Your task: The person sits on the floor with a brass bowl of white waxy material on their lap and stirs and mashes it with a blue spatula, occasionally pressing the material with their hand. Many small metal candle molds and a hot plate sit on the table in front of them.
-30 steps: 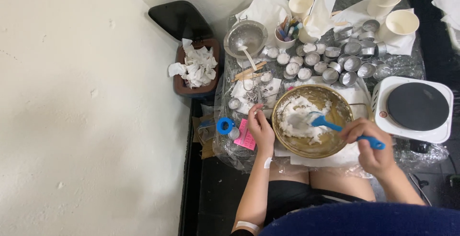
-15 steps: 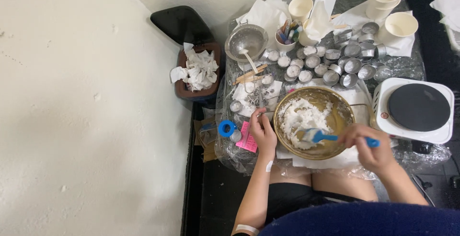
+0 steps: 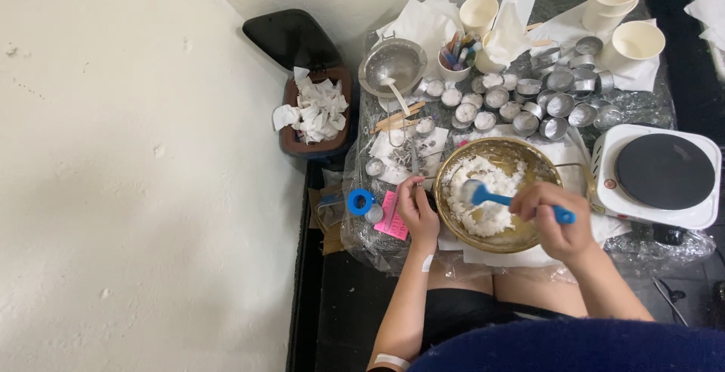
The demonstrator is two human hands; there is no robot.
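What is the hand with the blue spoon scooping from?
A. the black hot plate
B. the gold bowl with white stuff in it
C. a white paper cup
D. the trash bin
B: the right hand holds the blue spoon with its scoop end down in the white stuff inside the gold bowl.

2 hands (image 3: 417,213), 1 brass bowl (image 3: 529,162), 1 blue spoon (image 3: 513,201), 3 paper cups (image 3: 636,43), 1 hot plate (image 3: 661,172), 1 bin (image 3: 313,111)

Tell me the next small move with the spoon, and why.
Probably drag the blue spoon toward the left rim and fold the white flakes inward. The right hand holds the spoon in the pile, the left hand steadies the brass bowl, and the flakes look lumpy and unmixed.
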